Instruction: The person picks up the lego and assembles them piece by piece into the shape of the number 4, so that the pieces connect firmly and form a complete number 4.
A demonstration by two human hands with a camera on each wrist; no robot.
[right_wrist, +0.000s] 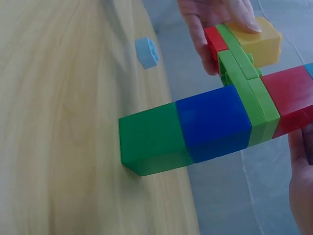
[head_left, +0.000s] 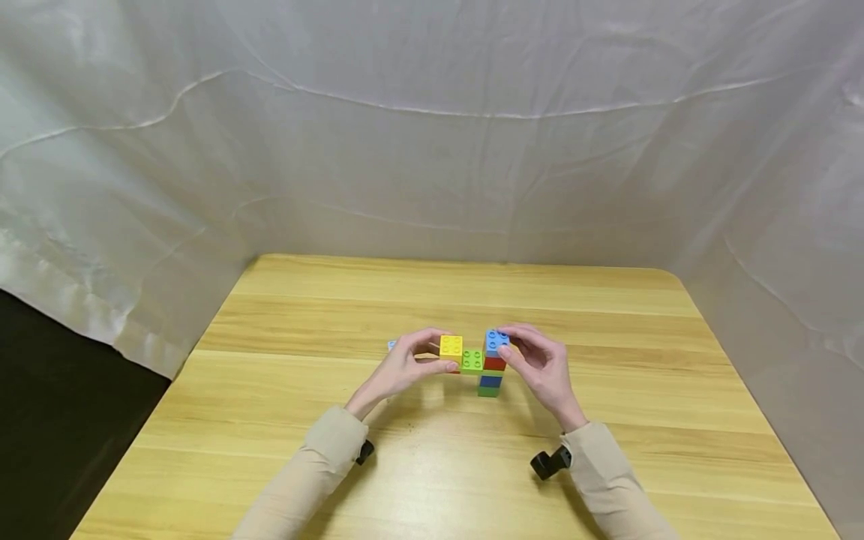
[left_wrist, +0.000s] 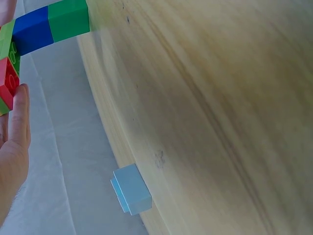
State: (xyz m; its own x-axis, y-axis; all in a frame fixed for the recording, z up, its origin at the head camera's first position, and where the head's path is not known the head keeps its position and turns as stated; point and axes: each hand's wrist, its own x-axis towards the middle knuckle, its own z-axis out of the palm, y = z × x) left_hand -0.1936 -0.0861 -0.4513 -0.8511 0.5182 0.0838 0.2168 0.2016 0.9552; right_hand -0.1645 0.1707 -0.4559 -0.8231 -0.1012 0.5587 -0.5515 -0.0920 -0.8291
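A joined structure of toy building bricks stands between the two hands. Its column has a green brick [right_wrist: 154, 142] at the base, then a dark blue brick [right_wrist: 213, 125], thin light green bricks [right_wrist: 244, 88], a red brick [head_left: 495, 363] and a blue brick [head_left: 496, 341] on top. The light green part reaches out to the left, bearing a yellow brick [head_left: 451, 348] above and a small red brick [left_wrist: 9, 82] below. My left hand [head_left: 403, 366] holds the yellow end between thumb and fingers. My right hand [head_left: 545, 369] pinches the blue brick at the column's top.
A loose light blue brick [left_wrist: 133, 190] lies on the wooden table [head_left: 432, 465], mostly behind my left hand in the head view. Pale sheeting [head_left: 466, 172] hangs behind the table and along its sides.
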